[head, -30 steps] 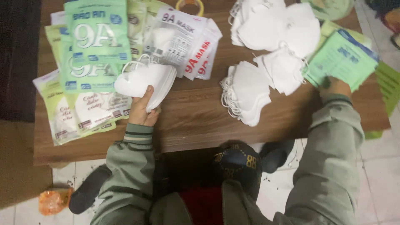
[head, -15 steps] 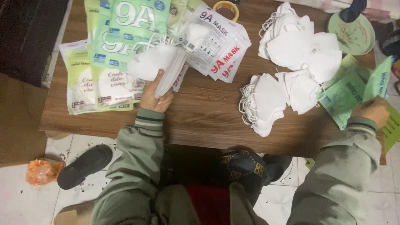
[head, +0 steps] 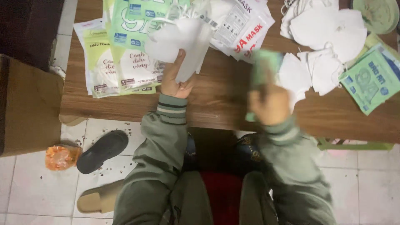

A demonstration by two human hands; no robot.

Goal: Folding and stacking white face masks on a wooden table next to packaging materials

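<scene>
My left hand (head: pixel 177 81) grips a stack of white folded face masks (head: pixel 179 43), held just above the wooden table (head: pixel 216 98). My right hand (head: pixel 271 104), blurred by motion, holds a green flat mask pouch (head: pixel 262 71) upright over the table's middle. Loose white masks (head: pixel 321 46) lie in a heap to the right of it. Filled green and white mask packets (head: pixel 121 58) lie spread to the left of my left hand.
More green pouches (head: pixel 371 79) lie at the table's right end, and white printed packets (head: pixel 246 29) at the back middle. A round green lid (head: pixel 377 14) is at the top right. On the tiled floor are a black slipper (head: pixel 102 152), a tan slipper (head: pixel 100 200) and an orange bag (head: pixel 60 157).
My right hand has swung left from the green pouches at the table's right end to the middle, carrying one pouch. My left hand still holds the mask stack.
</scene>
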